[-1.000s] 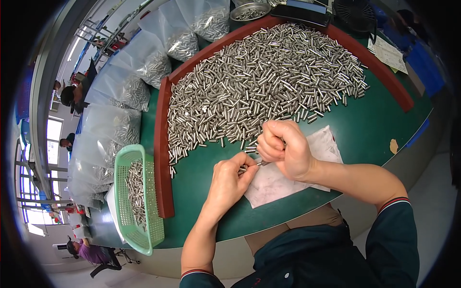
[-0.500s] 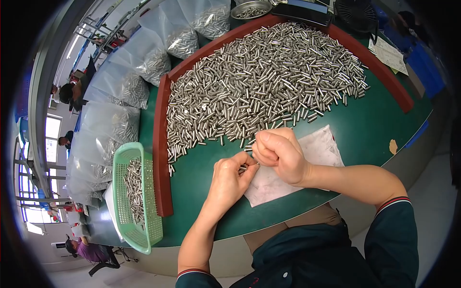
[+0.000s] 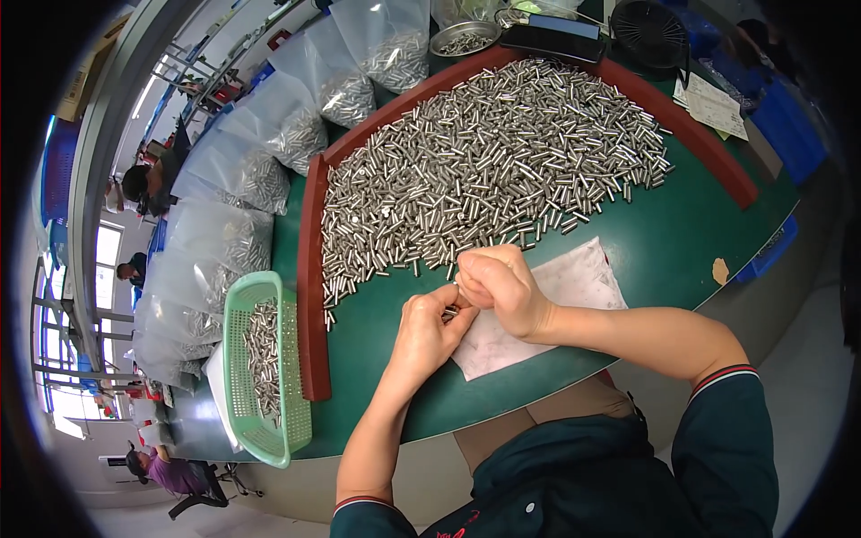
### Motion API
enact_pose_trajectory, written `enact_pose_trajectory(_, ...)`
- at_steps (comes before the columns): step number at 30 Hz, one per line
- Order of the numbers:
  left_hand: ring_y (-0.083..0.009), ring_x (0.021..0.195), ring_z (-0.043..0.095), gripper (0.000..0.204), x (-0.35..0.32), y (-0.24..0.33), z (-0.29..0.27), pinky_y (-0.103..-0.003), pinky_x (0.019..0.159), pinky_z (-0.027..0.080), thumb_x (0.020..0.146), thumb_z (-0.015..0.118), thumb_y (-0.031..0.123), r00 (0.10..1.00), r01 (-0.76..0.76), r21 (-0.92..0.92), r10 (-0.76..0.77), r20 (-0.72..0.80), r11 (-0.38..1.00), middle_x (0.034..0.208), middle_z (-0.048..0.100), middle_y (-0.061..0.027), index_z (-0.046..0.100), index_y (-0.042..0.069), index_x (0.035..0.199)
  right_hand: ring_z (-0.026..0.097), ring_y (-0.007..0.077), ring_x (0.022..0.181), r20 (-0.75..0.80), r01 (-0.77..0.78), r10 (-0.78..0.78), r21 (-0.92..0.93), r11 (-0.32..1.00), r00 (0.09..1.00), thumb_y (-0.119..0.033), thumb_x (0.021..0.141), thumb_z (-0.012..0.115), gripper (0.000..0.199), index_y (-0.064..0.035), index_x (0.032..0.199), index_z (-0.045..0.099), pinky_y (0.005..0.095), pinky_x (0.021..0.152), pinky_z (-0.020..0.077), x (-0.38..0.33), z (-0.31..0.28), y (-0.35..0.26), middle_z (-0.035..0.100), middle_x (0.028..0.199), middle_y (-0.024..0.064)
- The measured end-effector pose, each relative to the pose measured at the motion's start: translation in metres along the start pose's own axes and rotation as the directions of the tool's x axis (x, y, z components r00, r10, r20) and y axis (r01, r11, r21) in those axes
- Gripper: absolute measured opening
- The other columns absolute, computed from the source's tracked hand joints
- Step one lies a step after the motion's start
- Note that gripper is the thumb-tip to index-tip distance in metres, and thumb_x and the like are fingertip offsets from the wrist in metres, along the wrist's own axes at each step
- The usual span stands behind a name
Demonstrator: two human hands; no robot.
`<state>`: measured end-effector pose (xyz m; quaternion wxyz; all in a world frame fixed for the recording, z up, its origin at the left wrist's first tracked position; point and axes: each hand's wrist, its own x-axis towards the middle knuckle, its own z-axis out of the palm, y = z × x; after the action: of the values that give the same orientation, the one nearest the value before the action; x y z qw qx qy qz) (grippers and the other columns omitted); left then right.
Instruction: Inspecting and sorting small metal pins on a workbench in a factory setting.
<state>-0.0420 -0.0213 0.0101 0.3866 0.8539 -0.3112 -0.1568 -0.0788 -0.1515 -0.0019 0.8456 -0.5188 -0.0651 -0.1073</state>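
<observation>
My left hand [image 3: 425, 330] is closed with small metal pins [image 3: 449, 313] showing between its thumb and curled fingers. My right hand [image 3: 508, 294] makes a fist right against the left fingertips; what it grips, if anything, is hidden. Both hands are over the left end of a stained white cloth [image 3: 578, 285] on the green tabletop. Just beyond them spreads a wide heap of short silvery metal pins [image 3: 502, 152], its near edge close to my right knuckles.
A dark red wooden border [image 3: 311, 296] curves around the heap. To the left are a green plastic basket [image 3: 299, 417] with pins inside and several clear bags [image 3: 256, 175] of pins. A metal bowl [image 3: 465, 39], a phone-like black device [image 3: 552, 40] and a fan [image 3: 650, 34] stand at the back.
Both hands remain together, the right fist shifted slightly left and closer over the left fingertips. The whole view has also shifted a little.
</observation>
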Motion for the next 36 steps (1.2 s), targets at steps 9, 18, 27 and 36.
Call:
enact_pose_trajectory(9,-0.0101,0.054,0.051,0.011,-0.001,-0.008,-0.006,-0.024,0.052,0.041,0.076,0.059,0.01,0.999,0.041,-0.191,-0.044,-0.014,0.981,0.063,0.057,-0.0045,0.056,-0.001,0.074,0.016,0.0074,0.036,0.005,-0.097,0.102,0.368,0.925,0.995,-0.019,0.085,0.031,0.036,-0.0127,0.05,0.026,0.0246,0.036,0.0148,0.032,-0.013,-0.038,0.024,0.04,-0.003)
enact_pose_trajectory(18,-0.0039,0.051,0.031,0.013,0.007,-0.034,-0.017,-0.016,0.048,0.028,0.083,0.055,0.011,0.946,0.323,-0.941,-0.057,0.319,0.1,0.079,0.052,-0.0053,0.053,0.005,0.094,0.017,0.0071,0.032,0.538,-0.645,0.369,0.538,0.542,0.758,-0.037,0.084,0.032,0.044,-0.0156,0.047,0.025,0.0228,0.036,0.019,0.065,-0.067,-0.028,0.021,0.037,-0.0058)
enact_pose_trajectory(27,-0.0031,0.044,0.03,0.017,0.008,-0.032,-0.024,-0.017,0.043,0.026,0.085,0.049,0.011,0.923,0.353,-0.935,-0.173,0.343,0.029,0.075,0.058,-0.0063,0.052,0.001,0.098,0.018,0.0069,0.034,0.513,-0.564,0.275,0.576,0.592,0.813,-0.041,0.084,0.035,0.044,-0.0147,0.049,0.028,0.023,0.037,0.0179,0.06,-0.066,-0.037,0.022,0.039,-0.0061)
enact_pose_trajectory(36,-0.0031,0.045,0.028,0.019,0.007,-0.031,-0.029,-0.017,0.042,0.024,0.086,0.049,0.015,0.922,0.329,-0.942,-0.235,0.307,0.064,0.067,0.05,-0.0018,0.051,0.0,0.097,0.019,0.0068,0.035,0.509,-0.608,0.346,0.557,0.566,0.788,-0.04,0.083,0.038,0.044,-0.0149,0.048,0.028,0.0223,0.037,0.0171,0.055,-0.059,-0.027,0.022,0.038,-0.0058)
